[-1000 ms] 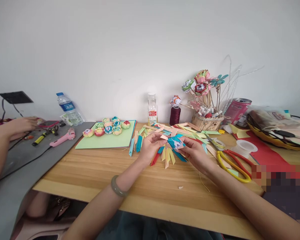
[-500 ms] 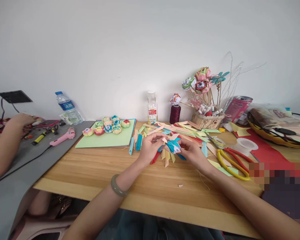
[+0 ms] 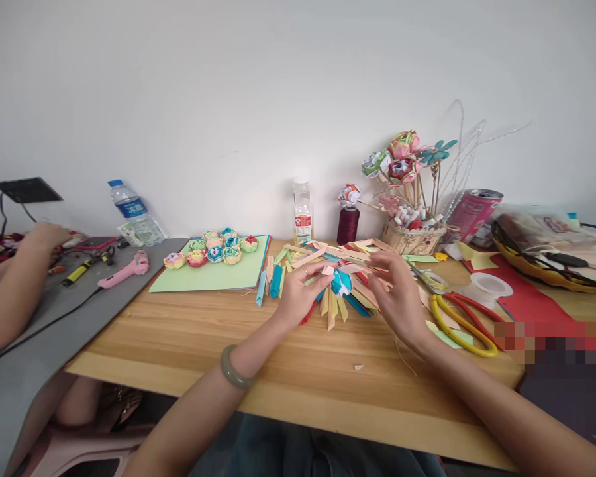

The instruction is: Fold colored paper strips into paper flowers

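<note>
Between the thumb and fingers of my left hand (image 3: 305,291) is a blue and white folded-paper flower (image 3: 342,282). My right hand (image 3: 395,291) is off to the flower's right, fingers apart and bent, with nothing seen in it. Under and behind both hands lies a spread pile of folded paper strips (image 3: 332,311) in peach, yellow, red, green and blue. Several finished paper flowers (image 3: 214,248) sit on a light green paper sheet (image 3: 203,279) to the left.
Yellow-and-red-handled scissors (image 3: 459,331) lie right of the pile, beside a white tape roll (image 3: 491,285). Behind stand a clear bottle (image 3: 302,218), a dark thread spool (image 3: 348,225) and a flower basket (image 3: 411,238). Another person's arm (image 3: 17,285) rests over the grey table at left.
My right hand has come away from the paper flower, moving right, and its fingers have opened. My left hand still holds the flower in nearly the same place.
</note>
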`<state>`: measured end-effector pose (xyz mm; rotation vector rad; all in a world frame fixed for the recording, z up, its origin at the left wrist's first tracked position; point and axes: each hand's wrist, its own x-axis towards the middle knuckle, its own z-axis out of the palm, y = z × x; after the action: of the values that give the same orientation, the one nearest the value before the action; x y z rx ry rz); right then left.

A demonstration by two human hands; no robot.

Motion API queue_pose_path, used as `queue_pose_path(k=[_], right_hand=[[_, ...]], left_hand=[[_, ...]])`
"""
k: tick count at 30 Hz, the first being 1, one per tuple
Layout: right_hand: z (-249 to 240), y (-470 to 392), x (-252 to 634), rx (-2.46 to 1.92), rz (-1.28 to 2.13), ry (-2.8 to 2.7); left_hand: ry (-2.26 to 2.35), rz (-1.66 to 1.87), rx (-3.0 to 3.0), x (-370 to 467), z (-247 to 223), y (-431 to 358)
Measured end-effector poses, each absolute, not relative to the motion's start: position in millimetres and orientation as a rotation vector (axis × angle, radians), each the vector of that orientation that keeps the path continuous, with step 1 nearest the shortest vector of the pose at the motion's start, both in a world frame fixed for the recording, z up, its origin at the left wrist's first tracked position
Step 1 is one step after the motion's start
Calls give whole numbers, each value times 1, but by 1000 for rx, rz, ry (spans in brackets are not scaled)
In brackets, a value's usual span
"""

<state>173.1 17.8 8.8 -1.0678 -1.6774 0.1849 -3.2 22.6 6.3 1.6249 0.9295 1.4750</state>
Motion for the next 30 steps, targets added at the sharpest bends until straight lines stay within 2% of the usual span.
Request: queue_pose_path(k=[3, 6, 11, 23, 26, 30], right_hand=[[17, 13, 174, -926, -50, -1756], [18, 9, 172, -784, -77, -1949], [10, 9, 170, -757, -17, -2105], [11, 9, 170, -719, -29, -2030], [12, 9, 172, -728, 46, -2022], [16, 11, 174, -780, 337, -2042]], left_hand=[[861, 1537, 1993, -3, 5, 22], [800, 1561, 2171, -1, 3, 21], [899, 1535, 2112, 0, 0, 20], [872, 1551, 2077, 1, 1, 19], [879, 1513, 2054, 2, 5, 16], [933, 1412, 1863, 4, 8, 14]])
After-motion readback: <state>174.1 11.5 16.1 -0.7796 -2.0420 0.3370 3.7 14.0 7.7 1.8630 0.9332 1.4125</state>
